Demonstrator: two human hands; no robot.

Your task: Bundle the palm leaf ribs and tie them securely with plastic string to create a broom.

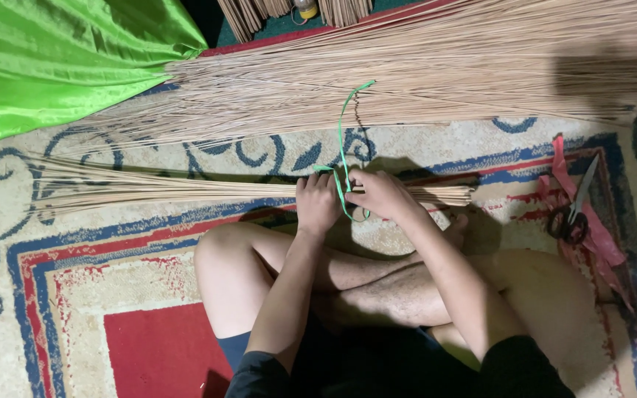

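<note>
A person sat cross-legged on a patterned carpet (75, 295), bare knees filling the lower middle of the frame, both forearms reaching up toward the centre. The left hand (317, 203) was wrapped around a small bundle of thin tan sticks (149, 188), its grip closed tight on the bundle, apparently to keep the sticks pressed together. Just beside it, touching the same bundle, the right hand (381, 193) had its fingers pinched together on a narrow green ribbon (342, 140), which looped around the sticks between the two hands and trailed upward toward the middle of the frame; the hold looked like that of someone binding the bundle near its thick end. The bundle lay flat across the carpet just beyond the knees, its trimmed end pointing to the right and its thin tips fanning loosely toward the left edge. At the right of the frame, well apart from the hands, a pair of scissors (573, 214) rested on some red ribbon (591, 228), laid within reach. Farther away, across the upper part of the frame, a much larger heap of loose sticks (444, 66) stretched from left to right, partly shadowed at the upper right. In the upper left corner a shiny green cloth (53, 59) covered the floor beside the heap. At the very top edge, more bundled sticks (259, 11) were barely visible.
</note>
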